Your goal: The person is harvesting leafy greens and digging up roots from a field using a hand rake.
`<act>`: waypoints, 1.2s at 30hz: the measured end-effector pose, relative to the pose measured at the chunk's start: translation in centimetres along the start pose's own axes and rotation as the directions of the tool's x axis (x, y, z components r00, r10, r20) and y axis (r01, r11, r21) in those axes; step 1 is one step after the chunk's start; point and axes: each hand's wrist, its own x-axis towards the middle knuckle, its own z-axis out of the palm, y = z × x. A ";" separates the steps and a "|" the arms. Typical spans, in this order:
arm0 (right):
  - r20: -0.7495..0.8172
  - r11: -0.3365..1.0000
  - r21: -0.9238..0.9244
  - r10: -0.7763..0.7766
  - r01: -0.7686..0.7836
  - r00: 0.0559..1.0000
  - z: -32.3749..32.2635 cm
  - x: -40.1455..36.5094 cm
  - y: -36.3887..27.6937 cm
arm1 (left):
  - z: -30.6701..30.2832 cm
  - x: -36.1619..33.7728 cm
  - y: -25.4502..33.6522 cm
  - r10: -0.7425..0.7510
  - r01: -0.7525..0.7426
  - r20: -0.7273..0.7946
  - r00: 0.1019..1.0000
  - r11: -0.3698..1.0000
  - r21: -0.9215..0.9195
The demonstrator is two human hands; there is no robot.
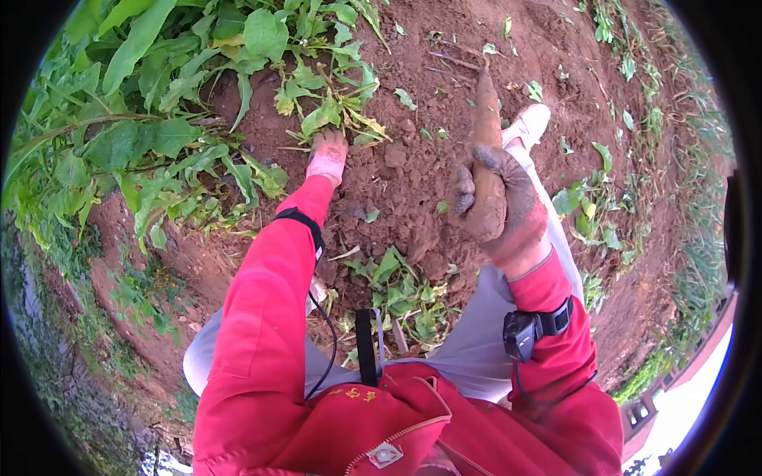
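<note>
My left hand [327, 155], in a pink glove with soil-stained fingers, reaches down to the base of a leafy green plant [324, 115]. Its fingers are closed about the low stems, and the leaves partly hide the fingertips. In a dark, muddy glove, my right hand [512, 194] is wrapped round the thick wooden handle of a hand hoe [487, 127]. The handle's butt end points toward me. At the far end, thin dark prongs lie close to the loose brown soil [409, 194], partly hard to make out.
Dense leafy plants [159, 119] grow at the left. Between my legs lies a pile of torn leaves [397, 289]. My white shoe [530, 124] rests on the soil beyond the right hand. More greenery [591, 206] lies along the right, with a building at the lower right edge.
</note>
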 end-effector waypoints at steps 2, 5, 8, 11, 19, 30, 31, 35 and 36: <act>-0.026 0.999 -0.034 -0.032 0.031 0.999 0.4 -0.2 0.0 | 0.0 -0.5 -0.3 -0.007 0.002 -0.094 0.996 0.999 -0.049; 0.015 0.999 -0.024 0.023 -0.023 1.000 0.2 0.0 0.1 | 0.2 -0.6 -0.4 -0.122 0.097 -0.136 0.983 0.979 -0.178; -0.023 1.000 -0.030 -0.006 0.006 1.000 0.4 0.1 0.3 | 0.1 -0.6 0.0 -0.231 0.261 0.122 0.965 0.868 -0.422; -0.017 0.999 -0.030 -0.032 0.032 0.999 0.0 0.4 0.5 | 0.9 -0.3 -0.1 -0.310 0.390 0.238 0.921 0.758 -0.523; 0.092 0.999 -0.001 -0.035 0.035 0.995 0.6 0.6 0.9 | 0.9 -5.8 -0.9 -0.069 0.240 0.304 0.950 0.784 -0.573; 0.096 0.997 -0.044 -0.051 0.055 0.994 0.5 0.7 1.0 | -1.0 -0.9 -2.1 -0.193 0.180 0.022 0.981 0.861 -0.476; 0.079 0.998 -0.044 -0.047 0.051 0.996 0.6 0.6 1.0 | -1.2 -0.1 -1.5 -0.271 0.279 0.091 0.958 0.820 -0.500; 0.031 1.000 -0.004 0.015 -0.015 0.999 0.4 0.8 0.8 | -0.7 2.4 0.0 -0.435 0.582 0.390 0.811 0.534 -0.613; 0.033 1.000 -0.007 -0.001 0.002 0.999 0.3 0.8 0.9 | -0.7 2.5 -0.6 -0.381 0.611 0.478 0.792 0.502 -0.612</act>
